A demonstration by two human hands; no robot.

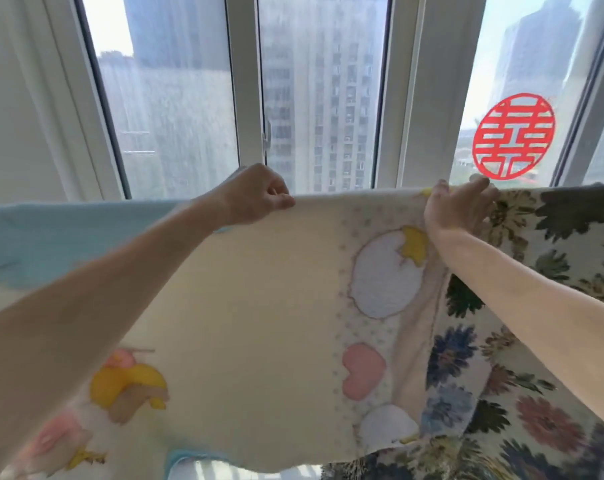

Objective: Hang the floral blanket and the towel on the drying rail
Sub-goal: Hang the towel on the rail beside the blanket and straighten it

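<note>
Towel top edge gripped by left hand beside floral blanket.

The towel hangs across the middle, its top edge running from nine o'clock to two o'clock, with the floral blanket just beside it at three o'clock and partly behind its right edge. The left hand grips the towel's top edge at twelve o'clock; the right hand lies at two o'clock where towel and blanket meet. Behind both, the window fills the top, with a paper cutout on its pane at one o'clock.
</note>
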